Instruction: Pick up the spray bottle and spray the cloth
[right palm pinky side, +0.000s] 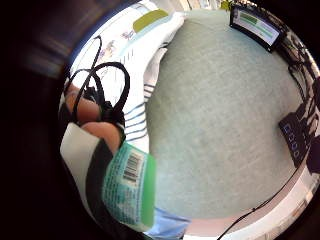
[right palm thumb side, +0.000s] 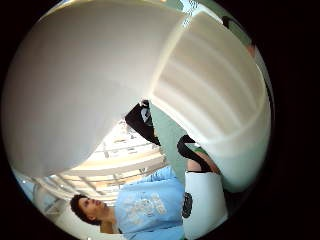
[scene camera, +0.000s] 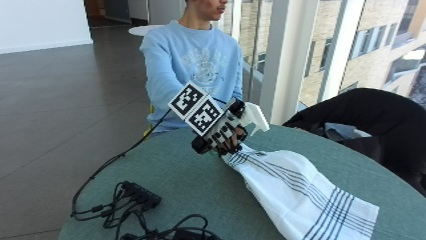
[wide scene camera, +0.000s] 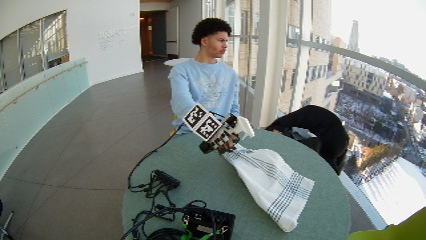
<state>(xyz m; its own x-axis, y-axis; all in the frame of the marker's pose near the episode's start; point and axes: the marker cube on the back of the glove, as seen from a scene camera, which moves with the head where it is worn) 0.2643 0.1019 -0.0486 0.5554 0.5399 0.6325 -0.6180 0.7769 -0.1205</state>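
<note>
My hand (scene camera: 223, 131) is curled around the spray bottle (scene camera: 251, 117), lifted clear of the tabletop (scene camera: 173, 175). Nozzle faces away from me; the cloth (scene camera: 299, 192) starts just below my hand (near corner) and runs outward along that line.

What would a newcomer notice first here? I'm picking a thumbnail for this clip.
The gloved right hand held above the round green table, gripping a spray bottle with a white head. Just below it, a white cloth with dark stripes lies spread across the table toward its near edge.
</note>
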